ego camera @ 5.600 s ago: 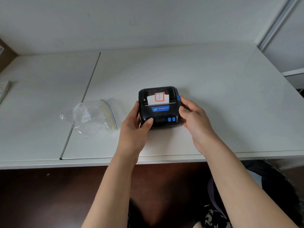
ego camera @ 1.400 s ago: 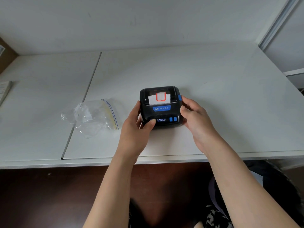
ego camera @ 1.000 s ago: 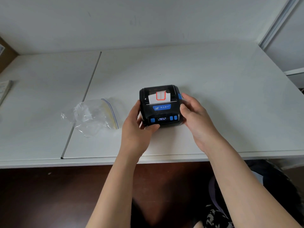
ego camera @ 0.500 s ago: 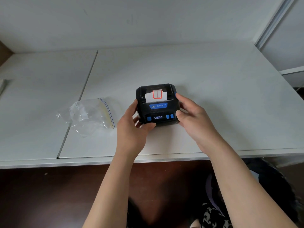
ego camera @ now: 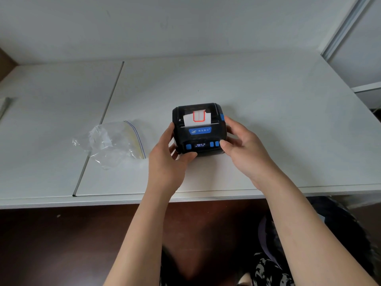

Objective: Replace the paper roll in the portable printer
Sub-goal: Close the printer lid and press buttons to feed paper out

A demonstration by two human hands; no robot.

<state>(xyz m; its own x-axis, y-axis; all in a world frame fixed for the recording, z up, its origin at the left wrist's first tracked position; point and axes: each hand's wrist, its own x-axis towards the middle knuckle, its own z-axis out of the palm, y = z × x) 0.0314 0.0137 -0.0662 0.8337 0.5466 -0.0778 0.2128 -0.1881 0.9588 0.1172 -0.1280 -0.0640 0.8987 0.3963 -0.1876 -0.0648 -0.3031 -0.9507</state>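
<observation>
While both hands (ego camera: 165,159) grip, printer (ego camera: 199,132) sits near table edge (ego camera: 123,201).

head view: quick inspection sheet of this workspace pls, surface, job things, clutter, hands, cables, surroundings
surface: white table with a seam strip on its left part
job's things: black portable printer, lid shut, red-framed label paper sticking out
clutter: clear zip bag left of printer
hands: left hand and right hand grip the printer's sides
cables: nothing seen
surroundings: white wall behind, dark floor below
</observation>
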